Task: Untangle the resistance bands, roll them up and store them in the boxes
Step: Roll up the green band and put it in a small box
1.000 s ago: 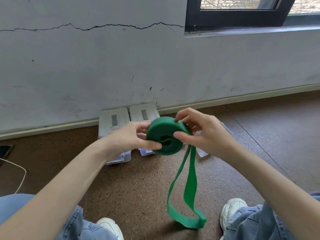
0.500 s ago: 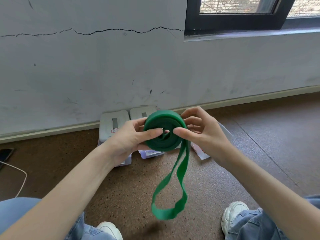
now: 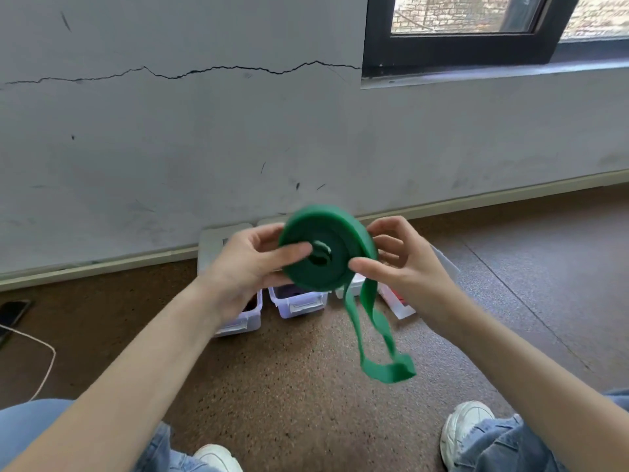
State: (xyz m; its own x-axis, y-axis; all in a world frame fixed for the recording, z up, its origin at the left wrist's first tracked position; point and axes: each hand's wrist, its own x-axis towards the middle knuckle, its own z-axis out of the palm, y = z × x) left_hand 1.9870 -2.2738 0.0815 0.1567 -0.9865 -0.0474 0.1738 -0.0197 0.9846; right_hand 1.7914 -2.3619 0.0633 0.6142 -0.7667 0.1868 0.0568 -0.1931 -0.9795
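A green resistance band (image 3: 326,247) is wound into a thick round coil held in the air between both hands. My left hand (image 3: 245,267) grips the coil's left side, thumb pressed on its face. My right hand (image 3: 405,264) pinches the coil's right edge with thumb and fingers. A short loose loop of the band (image 3: 384,366) hangs down from the coil's right side, blurred. Behind the hands, clear plastic boxes (image 3: 299,303) with white lids stand on the floor by the wall; dark contents show inside two of them.
A brown speckled floor (image 3: 289,386) runs to a grey cracked wall with a skirting board. A phone (image 3: 12,315) with a white cable (image 3: 44,366) lies at the far left. My knees in jeans and white shoes (image 3: 466,427) are at the bottom.
The coil has grown thicker and the hanging loop has shortened and swung to the right. Both hands have stayed on the coil, turning it.
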